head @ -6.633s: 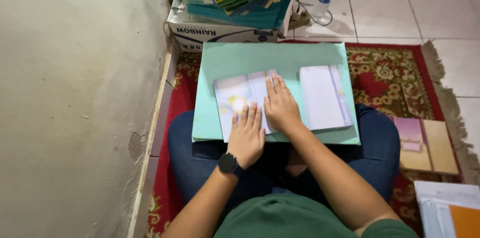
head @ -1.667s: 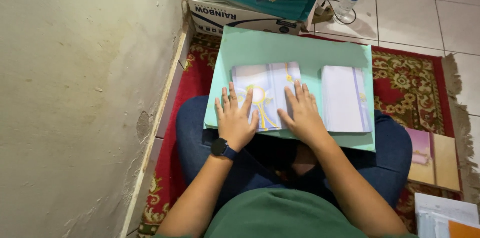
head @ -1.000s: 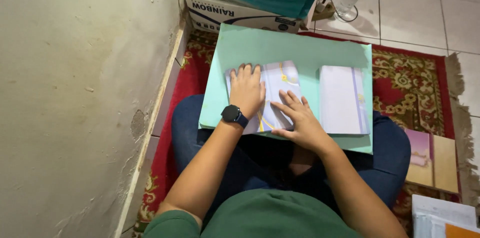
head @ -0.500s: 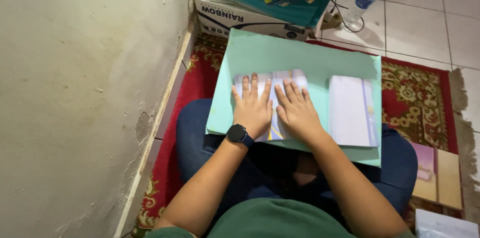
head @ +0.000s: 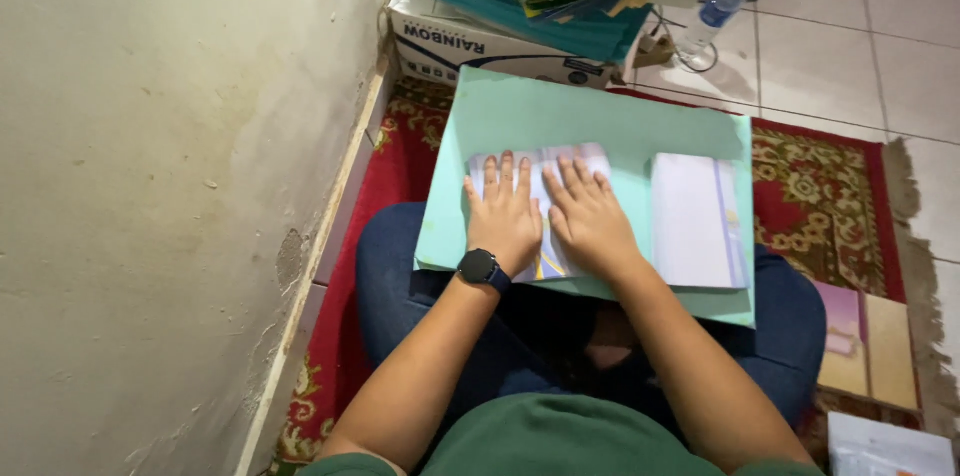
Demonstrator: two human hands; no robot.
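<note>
A pale printed sheet [head: 545,206] is being pressed flat by the left hand [head: 503,221] and the right hand [head: 590,221], fingers spread open and gripping nothing, apparently so that it is being smoothed. Beneath the fingers, a green folder [head: 590,116] is being rested on the lap as a support. Just right of the fingers, a white booklet [head: 697,221] is being kept.

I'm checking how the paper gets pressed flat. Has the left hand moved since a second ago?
Yes. The left hand has slid back toward the body: its wrist then lay on the printed sheet, now it sits at the near edge of the green folder.
</note>
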